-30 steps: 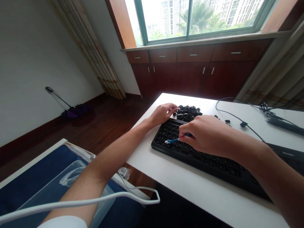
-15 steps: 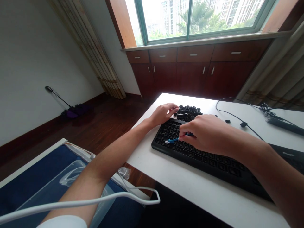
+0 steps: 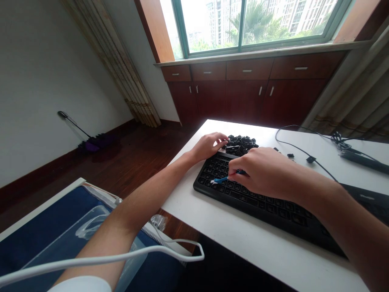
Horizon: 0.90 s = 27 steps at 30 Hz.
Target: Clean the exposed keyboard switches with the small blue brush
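A black keyboard (image 3: 246, 198) with its keycaps off lies at a slant on the white table. Bristles of a blue toothbrush (image 3: 220, 180) touch its bare key sockets near the left end. My right hand (image 3: 258, 170) is closed around the brush handle, which it mostly hides. At the keyboard's far left corner rests my left hand (image 3: 209, 145), fingers loosely bent and the thumb a little apart. Nothing shows in that hand. Its fingertips are beside a pile of loose black keycaps (image 3: 241, 144) behind the keyboard.
A black cable (image 3: 294, 164) runs over the table (image 3: 194, 207), near a dark bar-shaped object (image 3: 364, 159) and a few stray keycaps (image 3: 291, 155). In front, a white cord (image 3: 136, 254) crosses my left forearm. A blue zippered case (image 3: 51, 227) is at lower left.
Almost nothing differs. The brush head stays over the same sockets, with at most a tiny shift of my right hand. My left hand has not moved.
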Each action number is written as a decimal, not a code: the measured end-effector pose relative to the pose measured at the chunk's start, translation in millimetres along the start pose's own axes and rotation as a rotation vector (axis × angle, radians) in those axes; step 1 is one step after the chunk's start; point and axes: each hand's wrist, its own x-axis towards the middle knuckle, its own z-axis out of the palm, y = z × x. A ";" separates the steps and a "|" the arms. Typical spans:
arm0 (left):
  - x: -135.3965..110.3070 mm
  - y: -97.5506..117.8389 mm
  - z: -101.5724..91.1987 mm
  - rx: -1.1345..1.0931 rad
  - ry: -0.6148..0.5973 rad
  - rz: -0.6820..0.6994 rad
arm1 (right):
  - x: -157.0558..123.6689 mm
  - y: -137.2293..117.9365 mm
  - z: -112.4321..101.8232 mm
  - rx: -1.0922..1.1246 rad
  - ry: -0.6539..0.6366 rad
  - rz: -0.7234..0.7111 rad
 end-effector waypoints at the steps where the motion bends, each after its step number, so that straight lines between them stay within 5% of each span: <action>1: 0.1 -0.1 -0.3 0.003 -0.001 -0.001 | 0.0 0.0 0.1 0.001 -0.001 0.001; 27: 1.4 -6.5 0.4 0.079 0.007 -0.122 | 0.3 0.7 1.6 0.004 0.010 -0.007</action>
